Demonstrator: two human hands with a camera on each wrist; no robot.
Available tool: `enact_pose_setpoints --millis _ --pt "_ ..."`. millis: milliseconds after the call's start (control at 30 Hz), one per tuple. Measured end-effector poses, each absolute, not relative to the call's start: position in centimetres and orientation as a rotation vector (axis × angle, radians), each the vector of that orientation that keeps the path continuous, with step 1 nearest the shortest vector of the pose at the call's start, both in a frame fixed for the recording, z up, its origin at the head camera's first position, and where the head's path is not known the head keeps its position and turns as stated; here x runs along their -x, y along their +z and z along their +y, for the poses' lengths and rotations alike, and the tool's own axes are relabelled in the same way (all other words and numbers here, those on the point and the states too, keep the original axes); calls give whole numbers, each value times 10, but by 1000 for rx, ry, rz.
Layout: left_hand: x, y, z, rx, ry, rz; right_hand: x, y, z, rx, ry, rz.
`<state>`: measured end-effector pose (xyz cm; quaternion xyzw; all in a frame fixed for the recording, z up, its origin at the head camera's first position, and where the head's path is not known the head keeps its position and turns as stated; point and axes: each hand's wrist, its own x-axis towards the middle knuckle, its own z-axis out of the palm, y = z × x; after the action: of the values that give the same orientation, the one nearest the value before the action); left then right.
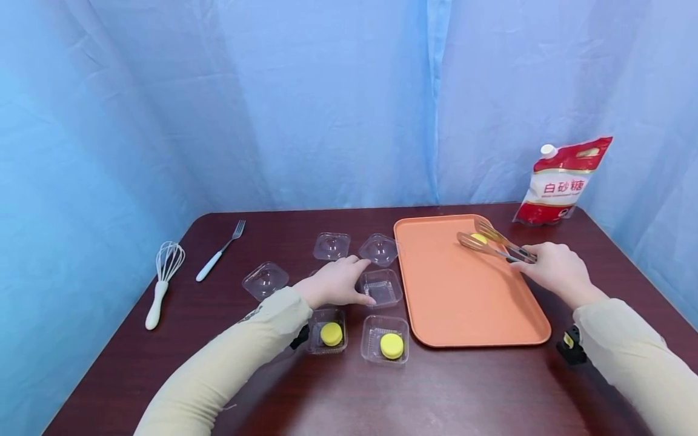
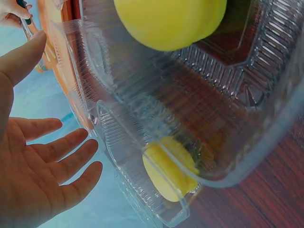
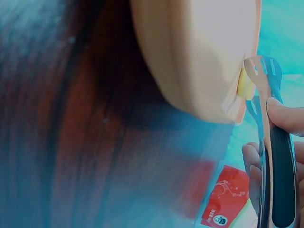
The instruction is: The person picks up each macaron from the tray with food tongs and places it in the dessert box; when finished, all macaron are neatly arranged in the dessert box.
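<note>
My left hand [image 1: 339, 282] hovers over the clear plastic boxes with fingers spread and nothing held, beside a bare box [image 1: 382, 288]. Two front boxes hold yellow macarons, one on the left [image 1: 331, 334] and one on the right [image 1: 391, 346]. In the left wrist view, a further macaron [image 2: 168, 168] sits in a box that my hand mostly hides in the head view. My right hand [image 1: 557, 270] grips tongs [image 3: 282, 175] with dark handles. Their wood-coloured tips lie on either side of another yellow macaron [image 1: 478, 238] on the orange tray [image 1: 469, 303].
Clear lids lie behind and left of the boxes, including a left lid [image 1: 265, 280], a back lid [image 1: 332, 246] and one by the tray [image 1: 378, 250]. A whisk [image 1: 158, 297] and a fork [image 1: 215, 260] lie at left. A red-and-white sugar pouch [image 1: 561, 181] stands back right.
</note>
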<state>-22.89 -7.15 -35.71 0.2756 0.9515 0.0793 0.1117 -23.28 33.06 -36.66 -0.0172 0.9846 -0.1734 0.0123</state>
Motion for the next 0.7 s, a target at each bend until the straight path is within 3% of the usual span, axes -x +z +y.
enact_pose_setpoints --millis 700 --pt "223 -362 -65 -820 107 2812 233 -366 328 53 -520 3050"
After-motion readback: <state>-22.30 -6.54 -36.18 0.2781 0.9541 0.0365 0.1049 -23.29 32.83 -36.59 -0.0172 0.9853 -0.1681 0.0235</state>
